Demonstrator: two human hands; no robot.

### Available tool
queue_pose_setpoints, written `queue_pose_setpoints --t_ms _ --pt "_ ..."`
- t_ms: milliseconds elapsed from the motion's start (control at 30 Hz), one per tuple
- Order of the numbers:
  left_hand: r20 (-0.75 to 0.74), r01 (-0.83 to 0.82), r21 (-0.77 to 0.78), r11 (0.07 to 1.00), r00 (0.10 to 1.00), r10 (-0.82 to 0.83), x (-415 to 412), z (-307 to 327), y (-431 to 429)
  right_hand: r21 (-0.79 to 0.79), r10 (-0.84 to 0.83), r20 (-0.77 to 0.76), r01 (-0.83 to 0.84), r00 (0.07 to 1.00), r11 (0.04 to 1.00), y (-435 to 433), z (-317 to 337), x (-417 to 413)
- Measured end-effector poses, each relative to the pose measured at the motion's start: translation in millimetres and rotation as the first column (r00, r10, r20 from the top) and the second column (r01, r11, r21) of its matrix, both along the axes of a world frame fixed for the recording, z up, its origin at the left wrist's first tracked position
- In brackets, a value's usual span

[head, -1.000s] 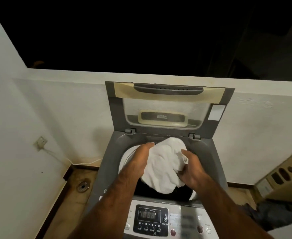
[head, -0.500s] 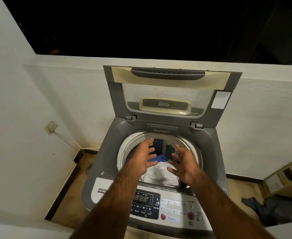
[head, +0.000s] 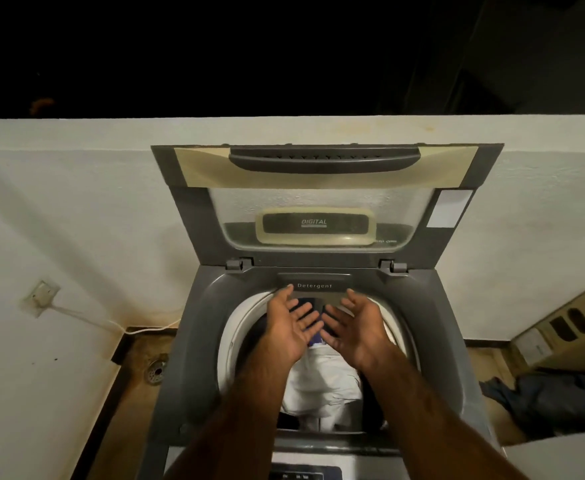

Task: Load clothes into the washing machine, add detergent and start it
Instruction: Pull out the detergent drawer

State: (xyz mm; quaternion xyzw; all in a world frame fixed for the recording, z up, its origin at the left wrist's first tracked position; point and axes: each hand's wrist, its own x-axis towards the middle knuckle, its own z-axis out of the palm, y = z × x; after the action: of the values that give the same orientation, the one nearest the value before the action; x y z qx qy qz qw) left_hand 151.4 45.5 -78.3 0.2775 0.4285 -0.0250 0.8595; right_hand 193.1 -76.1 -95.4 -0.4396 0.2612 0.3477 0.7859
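Progress: white cloth (head: 322,382) is lying inside the washing machine (head: 194,341), whose lid (head: 318,174) is standing open.
Remaining: detergent drawer (head: 313,285) is looking closed; I am judging that detergent and the start are not yet done.
Hands: left hand (head: 289,327) and right hand (head: 357,330) are hovering side by side above the drum, fingers straight, holding nothing.
Floor: dark clothes (head: 561,400) are lying beside the machine, perhaps waiting.

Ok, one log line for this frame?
phase: loading | lid: up | white garment: in drum | left hand: open, empty, over drum | right hand: same | detergent drawer: closed
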Motion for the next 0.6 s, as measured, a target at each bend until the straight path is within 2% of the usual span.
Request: queue_pose_setpoints --t_ms 167,300,600 --pt "-0.018 -0.081 -0.061 0.995 0.997 0.08 29 -16 8 0.011 -0.1 -0.026 0.101 0.995 0.995 18 -20 24" --pt "-0.016 -0.063 -0.022 0.998 0.998 0.063 49 -30 13 0.028 -0.143 -0.027 0.143 0.989 0.989 30 -38 37" --pt "0.043 -0.029 -0.049 0.998 0.999 0.031 64 -54 23 0.08 -0.203 0.058 0.198 0.978 0.977 44 -64 47"
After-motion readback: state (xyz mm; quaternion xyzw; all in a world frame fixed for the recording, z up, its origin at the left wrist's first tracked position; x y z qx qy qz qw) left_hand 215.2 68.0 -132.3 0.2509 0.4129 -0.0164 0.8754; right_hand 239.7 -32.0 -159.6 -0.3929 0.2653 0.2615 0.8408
